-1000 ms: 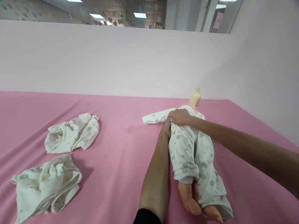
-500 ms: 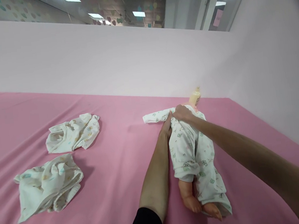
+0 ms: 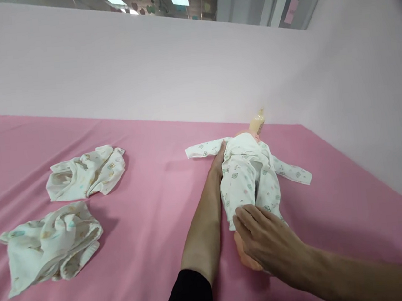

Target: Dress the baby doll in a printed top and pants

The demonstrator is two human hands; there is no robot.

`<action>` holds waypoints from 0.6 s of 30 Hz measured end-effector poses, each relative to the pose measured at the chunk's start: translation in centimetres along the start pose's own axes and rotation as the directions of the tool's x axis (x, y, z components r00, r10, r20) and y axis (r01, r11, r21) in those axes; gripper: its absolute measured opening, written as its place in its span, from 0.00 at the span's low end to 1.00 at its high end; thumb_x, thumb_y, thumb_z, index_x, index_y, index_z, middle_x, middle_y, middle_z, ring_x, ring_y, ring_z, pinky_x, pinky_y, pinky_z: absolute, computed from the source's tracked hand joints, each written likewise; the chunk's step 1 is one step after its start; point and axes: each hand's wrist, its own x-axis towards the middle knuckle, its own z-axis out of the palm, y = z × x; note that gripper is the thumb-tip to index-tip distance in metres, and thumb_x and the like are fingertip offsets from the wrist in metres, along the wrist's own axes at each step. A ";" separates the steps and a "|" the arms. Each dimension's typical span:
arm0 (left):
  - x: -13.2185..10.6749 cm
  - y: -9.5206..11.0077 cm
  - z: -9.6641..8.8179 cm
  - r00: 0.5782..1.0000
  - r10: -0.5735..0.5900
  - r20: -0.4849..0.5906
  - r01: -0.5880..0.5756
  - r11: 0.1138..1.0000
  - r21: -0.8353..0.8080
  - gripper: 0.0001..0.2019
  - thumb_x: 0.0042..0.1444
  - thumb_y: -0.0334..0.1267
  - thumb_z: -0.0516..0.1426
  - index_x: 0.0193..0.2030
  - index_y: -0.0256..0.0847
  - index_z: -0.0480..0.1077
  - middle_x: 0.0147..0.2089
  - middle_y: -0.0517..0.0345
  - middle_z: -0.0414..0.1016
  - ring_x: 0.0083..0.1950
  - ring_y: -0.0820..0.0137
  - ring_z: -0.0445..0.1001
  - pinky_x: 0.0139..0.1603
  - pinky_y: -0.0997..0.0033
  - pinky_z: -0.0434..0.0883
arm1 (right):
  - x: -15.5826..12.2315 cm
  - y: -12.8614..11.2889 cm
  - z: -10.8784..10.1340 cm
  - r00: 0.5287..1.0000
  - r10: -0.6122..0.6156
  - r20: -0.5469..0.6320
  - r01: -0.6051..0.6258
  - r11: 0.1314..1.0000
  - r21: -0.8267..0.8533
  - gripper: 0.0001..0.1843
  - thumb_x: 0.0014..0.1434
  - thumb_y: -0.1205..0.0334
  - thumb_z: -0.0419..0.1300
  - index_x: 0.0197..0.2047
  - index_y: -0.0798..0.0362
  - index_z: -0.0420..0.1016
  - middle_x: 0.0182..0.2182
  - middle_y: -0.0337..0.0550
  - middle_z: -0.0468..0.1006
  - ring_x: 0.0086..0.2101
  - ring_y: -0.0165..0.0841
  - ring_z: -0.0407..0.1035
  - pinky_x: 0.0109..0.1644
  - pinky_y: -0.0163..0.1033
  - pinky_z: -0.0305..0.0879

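Right hand (image 3: 264, 239) lies cupped over the feet of the dressed doll (image 3: 248, 174) (whether it truly grips, I cannot tell). Left hand (image 3: 220, 160) rests open, flat against the doll's side. The doll lies stretched on the pink surface (image 3: 156, 198), well apart from two crumpled garments (image 3: 85, 174).

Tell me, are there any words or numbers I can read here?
No text here can be read.
doll's outfit: only tiny printed pictures, no letters.
far garment and near garment: little prints, no words.
pink sheet in the background: too blurred to read.
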 end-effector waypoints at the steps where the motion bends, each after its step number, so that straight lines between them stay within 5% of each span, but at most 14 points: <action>1: 0.1 0.0 0.1 1.000 -0.003 0.006 0.003 1.000 0.003 0.22 0.63 0.50 0.55 0.56 0.36 0.69 0.57 0.48 0.71 0.56 0.60 0.71 0.58 0.51 0.69 | 0.2 0.0 0.2 1.000 0.003 -0.006 -0.003 1.000 -0.031 0.07 0.52 0.76 0.57 0.31 0.55 0.72 0.31 0.45 0.66 0.33 0.38 0.60 0.34 0.45 0.58; 10: -0.5 0.3 0.6 1.000 0.018 0.001 -0.018 1.000 0.019 0.21 0.63 0.48 0.55 0.57 0.37 0.68 0.58 0.48 0.70 0.56 0.60 0.71 0.57 0.51 0.70 | 0.8 1.4 -0.2 0.997 -0.063 0.032 0.063 0.998 0.004 0.02 0.50 0.69 0.61 0.28 0.53 0.71 0.28 0.45 0.65 0.30 0.37 0.58 0.30 0.44 0.55; 18: -1.6 0.0 0.9 0.999 0.039 -0.031 -0.038 0.999 0.024 0.24 0.63 0.55 0.53 0.48 0.34 0.74 0.50 0.46 0.78 0.57 0.57 0.73 0.62 0.56 0.64 | 0.4 2.2 1.7 0.970 -0.034 -0.241 0.037 0.999 0.009 0.10 0.57 0.77 0.54 0.28 0.54 0.68 0.26 0.42 0.64 0.29 0.35 0.56 0.33 0.43 0.50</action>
